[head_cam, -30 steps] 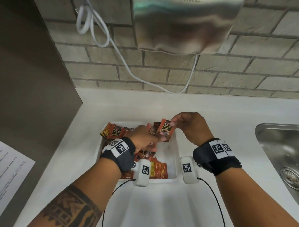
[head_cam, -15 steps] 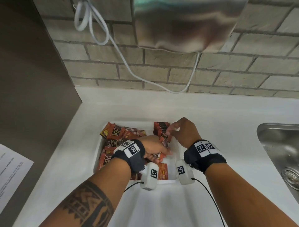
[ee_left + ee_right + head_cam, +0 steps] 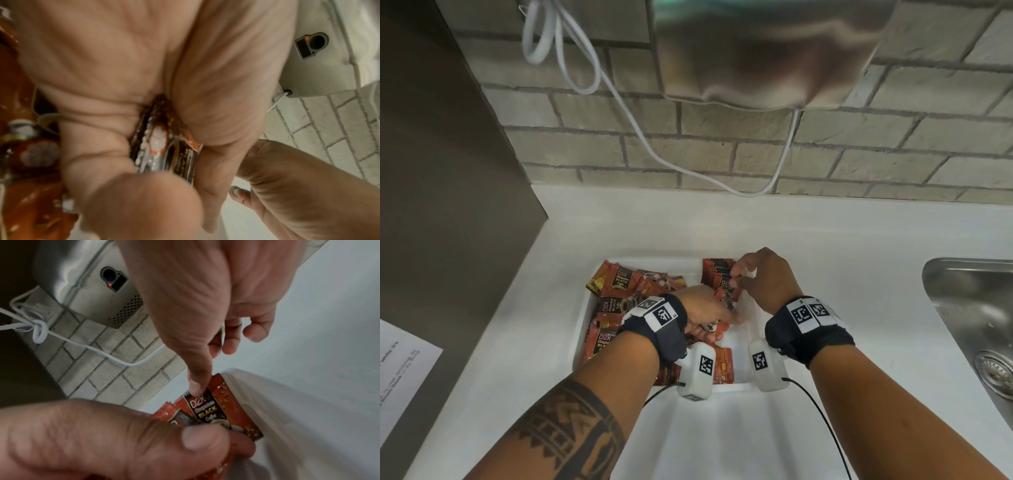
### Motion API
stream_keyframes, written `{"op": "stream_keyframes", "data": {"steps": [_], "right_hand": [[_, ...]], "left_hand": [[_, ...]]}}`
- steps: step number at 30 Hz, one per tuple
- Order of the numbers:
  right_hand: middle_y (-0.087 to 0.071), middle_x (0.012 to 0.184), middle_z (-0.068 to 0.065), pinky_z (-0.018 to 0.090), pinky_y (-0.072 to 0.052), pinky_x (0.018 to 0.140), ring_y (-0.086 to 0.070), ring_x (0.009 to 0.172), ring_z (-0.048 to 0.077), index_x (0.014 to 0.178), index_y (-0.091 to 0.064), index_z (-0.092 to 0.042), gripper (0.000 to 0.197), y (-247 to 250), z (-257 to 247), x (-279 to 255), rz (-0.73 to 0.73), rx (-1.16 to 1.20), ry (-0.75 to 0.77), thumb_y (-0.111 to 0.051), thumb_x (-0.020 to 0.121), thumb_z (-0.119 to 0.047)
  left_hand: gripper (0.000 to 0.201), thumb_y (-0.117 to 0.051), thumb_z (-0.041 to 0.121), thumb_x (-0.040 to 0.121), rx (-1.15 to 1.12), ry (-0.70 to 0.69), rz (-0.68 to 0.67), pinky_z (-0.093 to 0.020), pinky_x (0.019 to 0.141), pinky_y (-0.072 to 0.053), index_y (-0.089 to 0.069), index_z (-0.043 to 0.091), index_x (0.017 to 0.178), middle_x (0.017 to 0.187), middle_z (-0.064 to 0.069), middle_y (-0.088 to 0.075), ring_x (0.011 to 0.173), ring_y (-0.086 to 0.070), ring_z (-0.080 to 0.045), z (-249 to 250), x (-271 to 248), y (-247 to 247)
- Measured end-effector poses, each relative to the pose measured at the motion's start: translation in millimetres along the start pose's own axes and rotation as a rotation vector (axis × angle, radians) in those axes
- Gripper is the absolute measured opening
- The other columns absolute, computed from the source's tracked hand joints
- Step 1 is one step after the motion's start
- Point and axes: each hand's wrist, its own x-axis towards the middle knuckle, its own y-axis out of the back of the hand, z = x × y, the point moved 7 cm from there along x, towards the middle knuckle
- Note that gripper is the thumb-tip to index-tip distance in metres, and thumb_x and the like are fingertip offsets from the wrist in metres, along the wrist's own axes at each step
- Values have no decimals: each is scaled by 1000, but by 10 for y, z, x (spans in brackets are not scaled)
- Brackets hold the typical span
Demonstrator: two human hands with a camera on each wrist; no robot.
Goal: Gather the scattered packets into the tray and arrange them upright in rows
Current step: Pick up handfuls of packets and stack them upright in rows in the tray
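Observation:
A white tray (image 3: 654, 261) sits on the counter. Orange D2X coffee packets (image 3: 619, 284) lie loose along its left side, and one more lies flat (image 3: 722, 365) at the front. A short row of upright packets (image 3: 717, 274) stands in the back right corner. My right hand (image 3: 738, 278) is at that row and pinches the top of the front packet (image 3: 207, 408), thumb tip on its face. My left hand (image 3: 722, 325) is in the middle of the tray. It grips a bundle of several packets (image 3: 164, 146) between thumb and fingers.
A steel sink (image 3: 969, 308) is set into the counter at the right. A hand dryer (image 3: 756, 51) hangs on the brick wall above, with a white cable (image 3: 619, 113) looping down. A brown panel (image 3: 448, 171) bounds the left, with a paper sheet (image 3: 400, 370) below it.
My right hand has come down from above the tray with a packet and set it against the back right row. The left hand, with its bundle, has shifted a little within the tray.

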Motion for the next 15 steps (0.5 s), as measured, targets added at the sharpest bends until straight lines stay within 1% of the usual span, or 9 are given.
{"op": "stream_keyframes", "data": {"steps": [3, 5, 6, 8, 9, 11, 12, 13, 15], "right_hand": [[-54, 98, -1, 23, -38, 77, -56, 92, 15, 85, -72, -23, 7, 33, 5, 2, 25, 1, 9, -76, 82, -19], [-53, 94, -4, 19, -37, 70, -54, 85, 11, 84, -71, -25, 7, 71, -1, -8, 54, 11, 27, -77, 83, -22], [-54, 92, -6, 16, -35, 67, -53, 81, 7, 84, -70, -27, 7, 103, -4, -20, 77, 26, 36, -77, 83, -24], [-58, 89, -9, 14, -34, 63, -52, 76, 1, 82, -70, -30, 7, 179, -11, -71, 117, 62, 55, -76, 84, -29], [-61, 87, -11, 14, -35, 64, -54, 76, 0, 81, -69, -32, 7, 201, -15, -103, 108, 75, 65, -75, 85, -32], [-69, 83, -13, 18, -40, 67, -59, 78, -3, 80, -69, -34, 8, 172, -28, -178, -2, 109, 77, -73, 86, -35], [-71, 83, -12, 22, -45, 71, -62, 80, -1, 80, -70, -34, 7, 125, -24, -212, -76, 134, 69, -74, 85, -36], [-72, 83, -9, 27, -50, 75, -65, 83, 6, 80, -70, -34, 7, 89, -5, -233, -130, 177, 52, -76, 84, -36], [-74, 84, 2, 40, -52, 82, -68, 83, 23, 78, -73, -32, 8, 105, 5, -249, -133, 321, 30, -80, 79, -35]], "left_hand": [[38, -78, 25, 89, -7, 1, 4, -24, 51, -54, -67, -2, 114, 77, -7, -64, 58, -63, -16, 11, -23, 3], [26, -74, 16, 92, -16, 4, 2, -24, 51, -56, -67, -2, 110, 82, -9, -63, 58, -62, -14, 14, -57, 6], [24, -71, 9, 93, -42, 2, 0, -24, 53, -57, -66, -3, 113, 91, -11, -64, 62, -63, -15, 17, -82, 7], [28, -67, 0, 93, -162, -14, -34, -25, 60, -60, -63, -1, 120, 112, -14, -64, 78, -65, -18, 22, -123, 7], [26, -66, -2, 93, -240, -38, -54, -26, 64, -61, -64, 1, 119, 112, -11, -67, 84, -66, -19, 43, -156, 9], [19, -65, -1, 95, -356, -128, -97, -27, 69, -61, -67, 7, 113, 97, -3, -72, 88, -66, -16, 114, -232, 23], [17, -66, 1, 95, -376, -184, -105, -27, 69, -61, -67, 10, 109, 94, -1, -71, 88, -66, -14, 151, -268, 38], [15, -68, 4, 94, -365, -235, -101, -26, 69, -60, -67, 13, 107, 95, 0, -70, 88, -67, -13, 188, -303, 53], [17, -73, 12, 92, -308, -315, -63, -25, 69, -59, -69, 18, 107, 100, 0, -69, 90, -68, -10, 235, -341, 85]]}}
